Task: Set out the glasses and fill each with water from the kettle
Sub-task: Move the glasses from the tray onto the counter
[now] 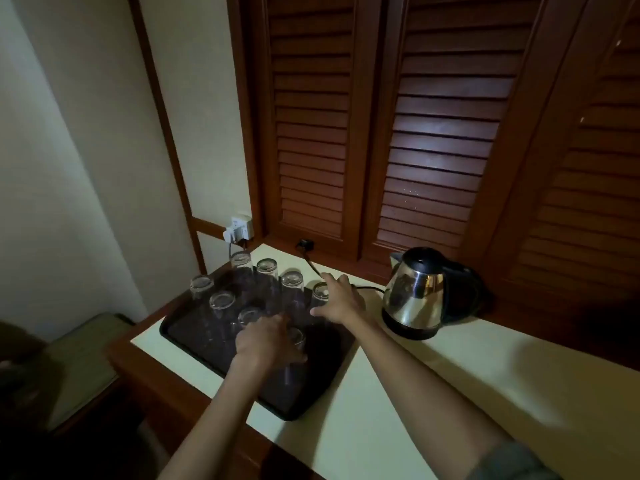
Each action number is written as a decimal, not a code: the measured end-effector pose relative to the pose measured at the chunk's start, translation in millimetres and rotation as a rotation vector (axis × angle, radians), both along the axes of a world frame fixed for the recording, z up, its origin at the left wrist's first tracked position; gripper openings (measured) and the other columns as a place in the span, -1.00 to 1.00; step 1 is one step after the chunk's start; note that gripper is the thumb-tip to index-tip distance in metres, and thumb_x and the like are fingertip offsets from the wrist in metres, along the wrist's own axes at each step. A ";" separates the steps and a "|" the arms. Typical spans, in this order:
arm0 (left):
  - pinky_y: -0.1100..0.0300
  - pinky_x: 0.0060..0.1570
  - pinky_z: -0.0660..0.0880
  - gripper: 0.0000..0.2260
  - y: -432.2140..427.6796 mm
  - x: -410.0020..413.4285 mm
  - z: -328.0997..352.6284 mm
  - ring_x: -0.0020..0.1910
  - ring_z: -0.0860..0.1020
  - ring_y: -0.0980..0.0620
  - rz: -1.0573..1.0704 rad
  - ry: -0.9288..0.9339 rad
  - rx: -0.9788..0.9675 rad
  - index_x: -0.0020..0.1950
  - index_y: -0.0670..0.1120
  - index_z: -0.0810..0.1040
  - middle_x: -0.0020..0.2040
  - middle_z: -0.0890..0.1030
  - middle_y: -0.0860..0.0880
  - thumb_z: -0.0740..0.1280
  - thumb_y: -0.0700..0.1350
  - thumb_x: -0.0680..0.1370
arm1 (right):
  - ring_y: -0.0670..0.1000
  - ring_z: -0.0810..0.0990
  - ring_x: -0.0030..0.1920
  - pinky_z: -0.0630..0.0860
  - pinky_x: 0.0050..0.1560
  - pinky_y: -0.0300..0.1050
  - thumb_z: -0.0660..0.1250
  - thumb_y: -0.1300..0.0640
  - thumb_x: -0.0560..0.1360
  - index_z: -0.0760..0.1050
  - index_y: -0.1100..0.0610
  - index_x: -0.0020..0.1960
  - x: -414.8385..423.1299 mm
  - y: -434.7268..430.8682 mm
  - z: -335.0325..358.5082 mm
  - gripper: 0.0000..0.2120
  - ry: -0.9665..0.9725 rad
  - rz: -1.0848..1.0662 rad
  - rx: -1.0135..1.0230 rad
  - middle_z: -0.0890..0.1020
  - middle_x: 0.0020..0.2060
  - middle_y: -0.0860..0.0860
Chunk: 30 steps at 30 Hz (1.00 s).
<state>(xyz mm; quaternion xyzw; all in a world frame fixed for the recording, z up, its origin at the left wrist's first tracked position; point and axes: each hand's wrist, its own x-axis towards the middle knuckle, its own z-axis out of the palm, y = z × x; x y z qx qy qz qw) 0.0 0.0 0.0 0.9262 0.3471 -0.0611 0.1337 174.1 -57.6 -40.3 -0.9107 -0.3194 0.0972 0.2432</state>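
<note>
Several clear glasses [267, 268] stand upside down on a dark tray [194, 334] at the left of the pale counter. My left hand [266, 341] curls round a glass [297, 337] near the tray's front right. My right hand [341, 299] reaches over the tray's far right corner, fingers spread around another upturned glass [320, 292]; whether it grips that glass is unclear. A steel kettle [415, 292] with a black lid and handle sits on its base to the right of the tray.
The kettle's black cord [311, 263] runs along the counter's back edge toward a wall socket [239, 228]. Brown louvred shutters [433, 133] stand behind the counter. The pale counter [450, 393] stretches right and toward me. A low seat [79, 362] stands at the left.
</note>
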 end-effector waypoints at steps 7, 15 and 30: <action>0.04 0.02 0.69 -0.52 11.2 18.3 0.7 0.06 0.71 -0.11 -0.052 0.027 -0.048 0.17 -0.11 0.66 0.09 0.73 -0.11 0.59 0.11 0.35 | 0.17 0.60 0.27 0.55 0.16 -0.03 0.57 0.03 0.39 0.44 0.06 0.38 5.6 10.7 -5.6 -0.38 0.006 -0.009 0.013 0.62 0.29 0.11; 0.03 0.08 0.60 -0.38 19.8 21.0 27.9 0.18 0.67 -0.14 -0.028 0.084 0.101 0.28 -0.07 0.62 0.19 0.69 -0.09 0.58 0.23 0.33 | 0.13 0.64 0.18 0.48 0.02 -0.17 0.61 0.00 0.31 0.56 0.00 0.27 10.5 16.3 9.5 -0.44 -0.040 0.006 0.105 0.69 0.17 0.07; 0.08 -0.33 0.71 -0.65 20.2 -53.1 -16.7 -0.28 0.75 -0.23 0.347 -0.724 -1.707 0.13 -0.29 0.67 -0.02 0.73 -0.35 0.52 -0.20 0.38 | 0.15 0.60 0.28 0.50 0.35 0.01 0.56 0.08 0.42 0.52 0.24 0.28 -10.6 -112.9 -9.8 -0.49 1.535 -0.404 1.281 0.63 0.21 0.17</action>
